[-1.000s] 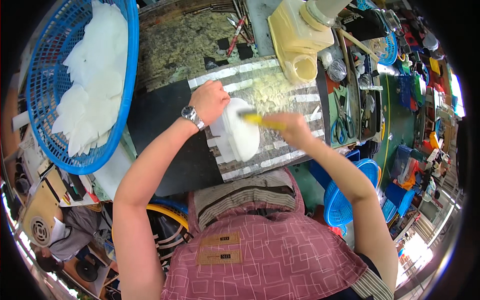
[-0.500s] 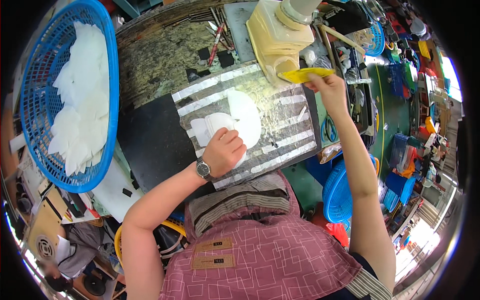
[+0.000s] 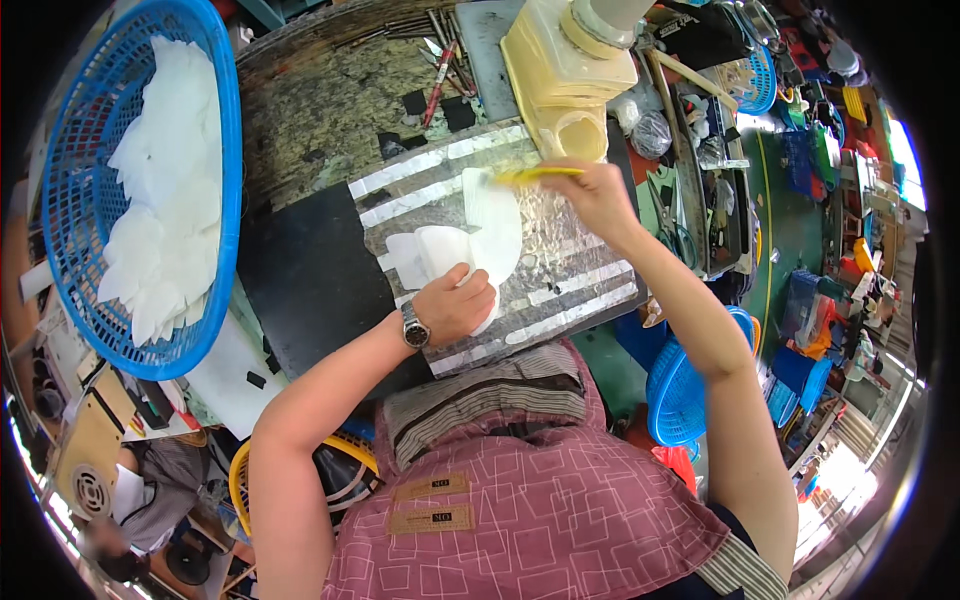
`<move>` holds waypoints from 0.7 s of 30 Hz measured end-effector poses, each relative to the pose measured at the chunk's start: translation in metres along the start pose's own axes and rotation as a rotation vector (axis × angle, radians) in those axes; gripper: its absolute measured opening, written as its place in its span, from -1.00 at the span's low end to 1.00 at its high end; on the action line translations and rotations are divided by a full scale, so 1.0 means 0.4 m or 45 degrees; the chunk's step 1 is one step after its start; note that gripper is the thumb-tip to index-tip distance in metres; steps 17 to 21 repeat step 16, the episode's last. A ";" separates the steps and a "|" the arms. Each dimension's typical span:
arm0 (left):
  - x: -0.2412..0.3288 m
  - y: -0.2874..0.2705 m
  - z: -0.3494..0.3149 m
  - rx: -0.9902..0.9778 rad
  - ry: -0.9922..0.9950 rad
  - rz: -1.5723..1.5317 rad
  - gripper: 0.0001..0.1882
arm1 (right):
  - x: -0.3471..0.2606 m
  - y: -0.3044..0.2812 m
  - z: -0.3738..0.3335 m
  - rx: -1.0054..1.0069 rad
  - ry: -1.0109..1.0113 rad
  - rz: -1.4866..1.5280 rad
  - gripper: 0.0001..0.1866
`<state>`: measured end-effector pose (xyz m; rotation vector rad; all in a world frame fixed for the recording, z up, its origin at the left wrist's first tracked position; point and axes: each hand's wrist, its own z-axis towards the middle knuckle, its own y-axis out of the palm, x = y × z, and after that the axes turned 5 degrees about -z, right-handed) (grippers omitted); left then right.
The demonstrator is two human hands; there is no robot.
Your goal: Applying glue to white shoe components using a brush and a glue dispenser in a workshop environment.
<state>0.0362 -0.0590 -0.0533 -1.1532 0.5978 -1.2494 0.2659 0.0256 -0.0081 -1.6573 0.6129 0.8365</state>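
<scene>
A curved white cut-out piece lies on the striped, glue-wet board in front of me. Smaller white pieces are stacked just left of it. My left hand, with a watch at the wrist, has its fingers closed on the near edge of these smaller pieces. In my right hand is a flat yellow glue spreader, pinched at its right end. Its tip, a little smeared, reaches the top of the curved piece; whether it touches I cannot tell. Behind it stands a cream-coloured glue container with a round opening low in front.
At the left a large blue basket holds a heap of white pieces. A black mat lies beside the board. Pens and a red cutter rest at the back. Scissors and trays are at the right, above another blue basket.
My right hand has moved left with the yellow spreader, from the glue container's opening to the top of the curved white piece. My left hand stays on the small pieces.
</scene>
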 end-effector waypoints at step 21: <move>-0.095 -0.543 -0.179 0.367 -0.839 1.291 -0.74 | -0.006 -0.199 -0.112 0.316 0.310 0.271 -0.81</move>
